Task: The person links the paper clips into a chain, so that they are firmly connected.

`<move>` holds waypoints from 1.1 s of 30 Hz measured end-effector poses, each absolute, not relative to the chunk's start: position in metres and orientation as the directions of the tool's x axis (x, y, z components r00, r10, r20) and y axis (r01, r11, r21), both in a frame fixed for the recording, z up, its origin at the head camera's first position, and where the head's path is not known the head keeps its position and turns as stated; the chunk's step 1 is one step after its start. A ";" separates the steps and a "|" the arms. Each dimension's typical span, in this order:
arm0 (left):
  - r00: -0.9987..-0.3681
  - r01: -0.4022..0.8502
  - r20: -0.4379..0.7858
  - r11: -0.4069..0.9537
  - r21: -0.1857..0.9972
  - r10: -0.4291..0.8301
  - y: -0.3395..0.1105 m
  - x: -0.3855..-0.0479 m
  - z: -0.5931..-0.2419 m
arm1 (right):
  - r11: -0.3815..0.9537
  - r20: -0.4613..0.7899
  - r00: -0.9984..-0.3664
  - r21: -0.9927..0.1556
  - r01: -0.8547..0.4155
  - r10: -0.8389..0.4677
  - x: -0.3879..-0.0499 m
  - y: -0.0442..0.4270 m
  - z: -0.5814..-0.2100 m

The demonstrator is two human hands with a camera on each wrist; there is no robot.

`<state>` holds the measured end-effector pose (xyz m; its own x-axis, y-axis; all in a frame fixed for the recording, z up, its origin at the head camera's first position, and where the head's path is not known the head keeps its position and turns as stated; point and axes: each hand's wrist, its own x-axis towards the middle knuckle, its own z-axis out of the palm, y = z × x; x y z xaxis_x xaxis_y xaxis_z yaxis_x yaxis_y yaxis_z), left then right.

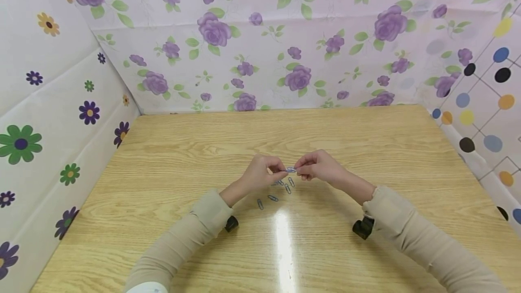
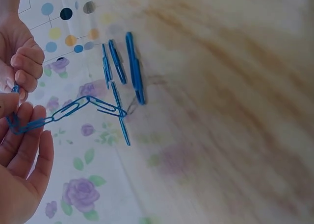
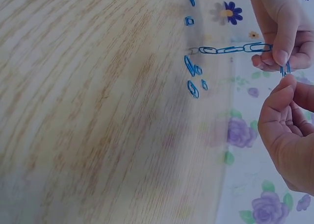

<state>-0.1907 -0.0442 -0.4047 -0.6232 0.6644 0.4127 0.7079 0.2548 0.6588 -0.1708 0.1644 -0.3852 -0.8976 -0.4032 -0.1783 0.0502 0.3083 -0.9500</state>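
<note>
Both hands meet above the table's middle. The left hand [image 1: 260, 173] [image 2: 22, 170] pinches one end of a chain of linked blue paper clips [image 2: 66, 111] [image 3: 233, 49], which hangs from its fingers toward the table. Facing it, the right hand [image 1: 323, 167] [image 3: 289, 131] pinches a blue clip between thumb and fingertips, close against the left fingertips. Whether that clip is hooked to the chain cannot be told. Several loose blue clips [image 1: 273, 198] [image 2: 135, 69] [image 3: 193, 89] lie on the wood below the hands.
The wooden table [image 1: 195, 148] runs back to a wall sheet [image 1: 252, 40] with purple flowers. A sheet with coloured flowers [image 1: 53, 116] stands at the left, one with dots [image 1: 484, 116] at the right. Light reflects off the table in front of the hands.
</note>
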 end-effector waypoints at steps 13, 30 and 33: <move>-0.611 0.768 0.489 0.316 0.557 0.623 -0.039 -0.181 -0.406 | 0.263 -0.173 -0.918 -0.961 0.079 -0.356 -0.170 0.160 -0.390; -0.685 0.644 0.364 0.293 0.707 0.631 -0.042 -0.185 -0.403 | 0.297 -0.134 -0.919 -0.955 0.020 -0.370 -0.170 0.157 -0.387; -0.675 0.656 0.376 0.282 0.700 0.635 -0.043 -0.185 -0.402 | 0.297 -0.133 -0.920 -0.955 0.019 -0.370 -0.169 0.157 -0.386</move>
